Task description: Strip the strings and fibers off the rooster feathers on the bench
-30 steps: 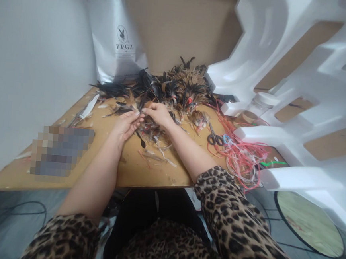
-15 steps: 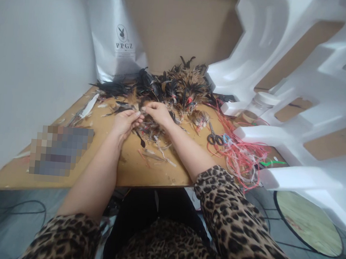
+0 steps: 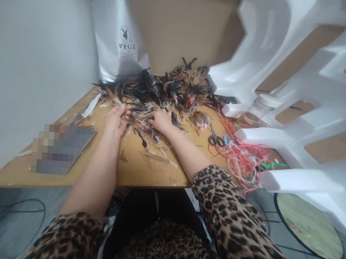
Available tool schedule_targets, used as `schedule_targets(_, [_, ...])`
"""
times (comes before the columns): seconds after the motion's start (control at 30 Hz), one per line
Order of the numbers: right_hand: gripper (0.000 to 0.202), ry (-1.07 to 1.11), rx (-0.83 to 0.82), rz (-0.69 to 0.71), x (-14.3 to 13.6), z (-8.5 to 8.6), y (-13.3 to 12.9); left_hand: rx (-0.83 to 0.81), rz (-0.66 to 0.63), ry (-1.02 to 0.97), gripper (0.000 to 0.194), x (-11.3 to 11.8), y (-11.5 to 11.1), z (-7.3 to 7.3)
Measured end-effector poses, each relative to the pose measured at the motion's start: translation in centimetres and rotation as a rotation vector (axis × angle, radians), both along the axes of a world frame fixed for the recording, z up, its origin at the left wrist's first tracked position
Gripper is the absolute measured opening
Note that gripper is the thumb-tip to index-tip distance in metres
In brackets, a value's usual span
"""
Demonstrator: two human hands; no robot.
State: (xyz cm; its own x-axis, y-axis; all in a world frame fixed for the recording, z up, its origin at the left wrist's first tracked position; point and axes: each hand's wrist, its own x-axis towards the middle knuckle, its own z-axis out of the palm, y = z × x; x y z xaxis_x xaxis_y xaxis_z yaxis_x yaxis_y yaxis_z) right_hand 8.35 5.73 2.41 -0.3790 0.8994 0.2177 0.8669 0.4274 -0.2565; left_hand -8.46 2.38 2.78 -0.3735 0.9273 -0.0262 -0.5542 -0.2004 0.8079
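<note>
My left hand [image 3: 116, 119] is closed, its thumb and index finger pinched on a tan and dark feather [image 3: 119, 98] that points away from me. To its right, my right hand [image 3: 162, 120] reaches palm down into the loose feathers [image 3: 141, 115]. Its fingertips are buried there, so their grip is hidden. Behind both hands lies a heap of black feathers [image 3: 148, 83]. Bundled brown feathers [image 3: 193, 81] with red at their base stand at its right. A small tuft of feathers [image 3: 203, 120] sits right of my right hand.
Black-handled scissors [image 3: 216, 139] lie beside tangled pink and white strings [image 3: 242, 159]. A phone-like slab [image 3: 69, 149], partly blurred, is at the left. A silver-white bag [image 3: 117, 41] stands at the back. White foam pieces [image 3: 268, 137] and a clear jar [image 3: 263, 106] border the right.
My hands have moved apart from where they met. The left went slightly left with a feather; the right came down into the loose feathers. The view shifted slightly.
</note>
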Motion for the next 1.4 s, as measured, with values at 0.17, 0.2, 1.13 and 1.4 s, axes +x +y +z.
schedule_targets(0.17, [0.024,0.006,0.008,0.018,0.0,0.3,0.0,-0.022,0.06,-0.015,0.005,-0.6,0.2,-0.1])
schedule_targets(0.2, [0.024,0.025,0.017,0.019,0.0,0.5,0.0,-0.025,0.056,-0.009,0.006,-0.5,0.2,-0.1])
schedule_targets(1.13, [0.008,1.095,-0.625,0.174,0.1,2.0,2.6,-0.091,-0.148,0.043,0.005,0.6,0.4,-1.5])
schedule_targets(1.4, [0.02,1.255,-0.745,0.204,-1.0,1.6,2.2,-0.13,-0.295,0.012,0.006,1.2,0.1,-1.5])
